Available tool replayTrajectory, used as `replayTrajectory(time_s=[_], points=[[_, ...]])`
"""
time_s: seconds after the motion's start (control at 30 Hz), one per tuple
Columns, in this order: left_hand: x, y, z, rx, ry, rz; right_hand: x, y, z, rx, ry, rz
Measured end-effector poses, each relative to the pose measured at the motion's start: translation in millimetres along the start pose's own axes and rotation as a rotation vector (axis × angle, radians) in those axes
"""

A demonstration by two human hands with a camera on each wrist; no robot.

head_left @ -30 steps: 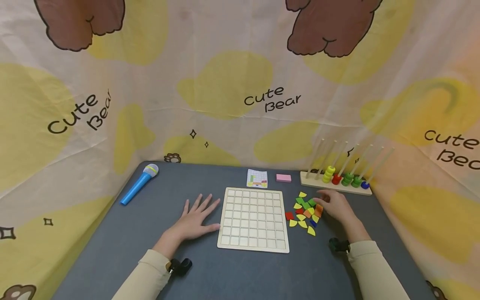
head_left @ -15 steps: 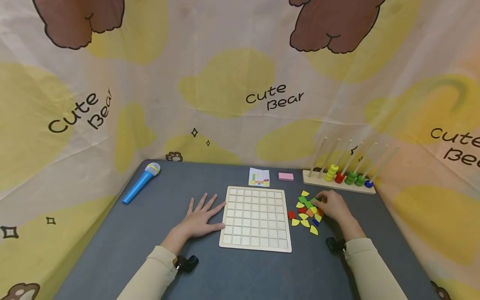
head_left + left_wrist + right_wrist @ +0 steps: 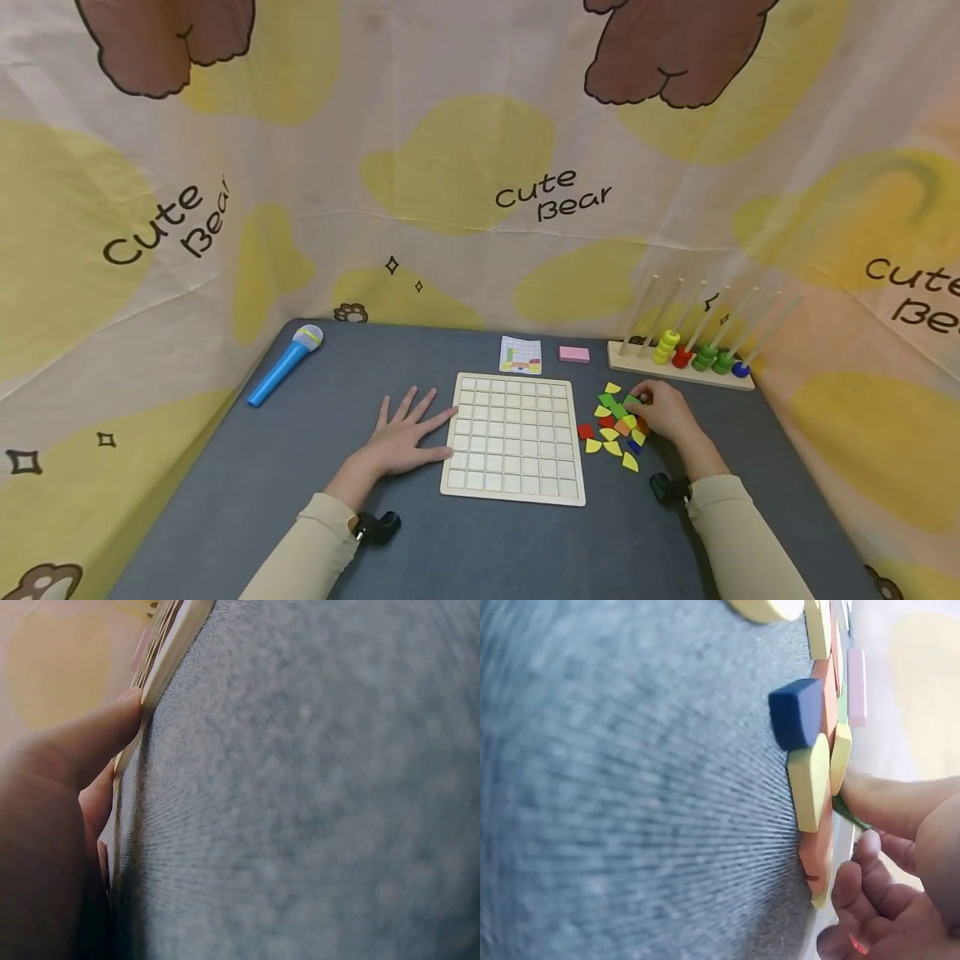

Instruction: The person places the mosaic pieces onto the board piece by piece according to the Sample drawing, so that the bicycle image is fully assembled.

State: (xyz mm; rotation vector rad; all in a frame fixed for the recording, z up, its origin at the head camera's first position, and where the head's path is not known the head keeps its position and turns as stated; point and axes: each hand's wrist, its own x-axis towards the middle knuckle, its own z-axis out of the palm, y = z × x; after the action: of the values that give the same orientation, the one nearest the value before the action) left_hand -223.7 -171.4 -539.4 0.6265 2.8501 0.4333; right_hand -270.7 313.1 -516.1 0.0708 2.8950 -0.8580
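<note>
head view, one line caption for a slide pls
Left hand spread at the edge of the board, right hand at the loose blocks, before a Cute Bear backdrop.

bear-printed fabric (image 3: pixel 442 167) hangs behind a dark gray table (image 3: pixel 367 358).

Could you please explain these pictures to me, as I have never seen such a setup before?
There is no machine here, just a person working bare-handed. The wide pictures come from a head-worn camera; the two close ones come from wrist cameras. On the table are a grid board, coloured blocks, a printed card, a pink block, a bead rack and a blue microphone. The left hand lies spread, touching the board's edge; the right hand seems to pinch a green block.
</note>
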Motion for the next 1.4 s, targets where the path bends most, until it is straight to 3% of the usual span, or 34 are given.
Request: replayTrajectory(time_s=[0.23, 0.47, 0.67, 1.13, 1.4], points=[[-0.1, 1.1, -2.6, -0.001, 0.015, -0.001, -2.1, -10, -10, 0.065, 0.008, -0.025], [0.9, -0.1, -2.6, 0.008, 0.012, -0.007, -3.3, -40, -13, 0.120, 0.037, -0.118], [1.9, -1.3, -0.6, 0.012, -0.001, 0.002, -5.2, -63, -6, 0.167, 0.031, -0.205], [0.7, -0.9, 1.5, 0.027, 0.013, 0.008, -5.5, -102, 15, 0.230, -0.016, -0.225], [-0.5, 0.8, 2.1, 0.025, 0.017, 0.010, -1.8, -117, 32, 0.227, -0.026, -0.281]])
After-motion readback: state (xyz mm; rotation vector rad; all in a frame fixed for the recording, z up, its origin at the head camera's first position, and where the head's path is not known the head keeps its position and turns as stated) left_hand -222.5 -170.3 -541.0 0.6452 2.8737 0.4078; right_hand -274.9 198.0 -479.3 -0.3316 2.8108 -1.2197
